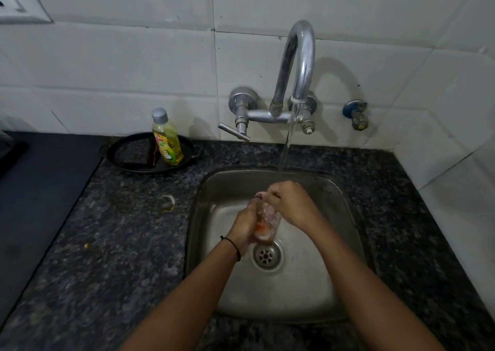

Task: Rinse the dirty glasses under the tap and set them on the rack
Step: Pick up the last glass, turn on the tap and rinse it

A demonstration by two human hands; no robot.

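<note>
Rinsing step, head view. The left hand (242, 229) is wrapped around the lower body of a clear glass (265, 224), clamped on it from the left. The right hand (292, 203) sits on the glass's mouth with curled fingers that appear to reach inside the rim. How far in they go cannot be told. The glass is tilted, mouth toward the back wall. It is held above the middle of the steel sink (203, 190), just behind the drain (266, 255). The sink is set into the right half of the granite desk (120, 230).

Orange residue shows in the lower half of the glass, so the rinse is judged unfinished. The water stream (286, 147) from the arched tap (300, 56) lands at the back of the right hand, at or just beyond the rim.

To do this step well, the mouth should probably be brought squarely under the stream so that water fills the glass and flushes the base. The left hand can turn the glass while the right fingers rub the inner wall. Wet glass is slippery, so a firm hold low over the sink limits the harm of a slip.

No rack is in view. A dish-soap bottle (167, 136) stands on a black tray (134, 163) at the desk's rear edge, well left of the sink.
</note>
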